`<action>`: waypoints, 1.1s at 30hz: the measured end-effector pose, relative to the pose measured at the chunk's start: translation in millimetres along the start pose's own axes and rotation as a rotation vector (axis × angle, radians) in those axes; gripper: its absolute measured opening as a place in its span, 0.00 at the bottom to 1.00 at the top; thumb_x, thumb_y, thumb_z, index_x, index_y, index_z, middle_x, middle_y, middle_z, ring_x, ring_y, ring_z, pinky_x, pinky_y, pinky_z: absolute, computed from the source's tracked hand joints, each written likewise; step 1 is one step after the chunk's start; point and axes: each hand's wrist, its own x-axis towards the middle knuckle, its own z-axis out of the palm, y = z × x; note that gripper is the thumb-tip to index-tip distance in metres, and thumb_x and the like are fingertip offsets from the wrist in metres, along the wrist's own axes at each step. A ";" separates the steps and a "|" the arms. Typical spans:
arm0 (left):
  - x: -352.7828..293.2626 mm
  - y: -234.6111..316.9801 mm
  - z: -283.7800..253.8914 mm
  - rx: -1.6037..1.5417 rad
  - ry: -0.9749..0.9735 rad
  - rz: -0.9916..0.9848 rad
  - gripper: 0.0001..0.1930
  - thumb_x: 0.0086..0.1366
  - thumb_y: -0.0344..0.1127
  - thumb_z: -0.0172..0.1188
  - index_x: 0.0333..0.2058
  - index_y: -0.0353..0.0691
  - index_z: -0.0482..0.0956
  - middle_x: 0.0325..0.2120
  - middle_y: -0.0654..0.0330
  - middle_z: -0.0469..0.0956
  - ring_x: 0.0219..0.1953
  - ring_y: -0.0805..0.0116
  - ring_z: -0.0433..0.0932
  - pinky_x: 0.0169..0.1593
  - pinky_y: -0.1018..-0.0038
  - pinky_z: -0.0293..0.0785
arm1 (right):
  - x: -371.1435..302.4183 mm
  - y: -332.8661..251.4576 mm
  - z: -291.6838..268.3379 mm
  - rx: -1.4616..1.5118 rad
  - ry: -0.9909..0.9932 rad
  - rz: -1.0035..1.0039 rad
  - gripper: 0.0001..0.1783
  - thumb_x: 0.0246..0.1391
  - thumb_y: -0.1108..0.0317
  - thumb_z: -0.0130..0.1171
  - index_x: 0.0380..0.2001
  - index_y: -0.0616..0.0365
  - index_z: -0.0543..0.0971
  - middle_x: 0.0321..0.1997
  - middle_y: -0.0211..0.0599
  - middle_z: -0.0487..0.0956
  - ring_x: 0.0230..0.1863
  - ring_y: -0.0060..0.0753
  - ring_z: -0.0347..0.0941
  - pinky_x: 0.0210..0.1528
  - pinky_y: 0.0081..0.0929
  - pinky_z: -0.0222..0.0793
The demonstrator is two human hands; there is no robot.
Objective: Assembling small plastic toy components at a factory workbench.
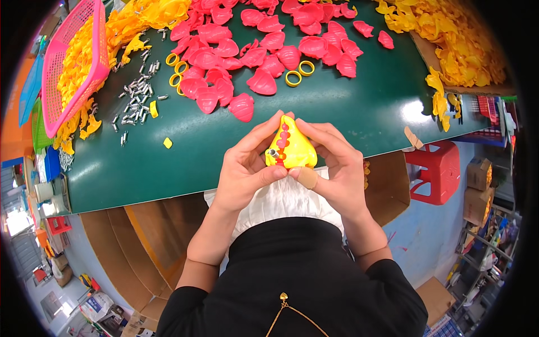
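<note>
Between my two hands, just over the near edge of the green table (348, 123), is a yellow plastic toy part (298, 147) with a row of red shapes down one side. A small silver metal piece (273, 153) sits at its lower left. My left hand (244, 163) grips the toy part's left side, thumb below and fingers above. The right hand (335, 163) closes round its other side, with a tan bandage (307, 178) on the thumb. Fingertips of both hands meet near the top of the part.
Pink shell-shaped pieces (262, 82) spread over the table's far middle, with yellow rings (293, 78) beside them. Small metal cylinders (137, 95) lie to the left, near a pink basket (73, 67) of yellow parts. A box of yellow pieces (466, 50) stands far right; a red stool (438, 171) is below.
</note>
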 end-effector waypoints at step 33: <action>3.6 7.7 -0.5 -0.096 0.017 -0.030 0.42 0.47 0.20 0.70 0.61 0.32 0.59 0.62 0.51 0.62 0.59 0.63 0.66 0.60 0.68 0.68 | 7.6 -4.3 -5.1 0.088 -0.054 0.065 0.35 0.37 0.76 0.70 0.54 0.64 0.74 0.54 0.40 0.71 0.52 0.28 0.69 0.57 0.28 0.66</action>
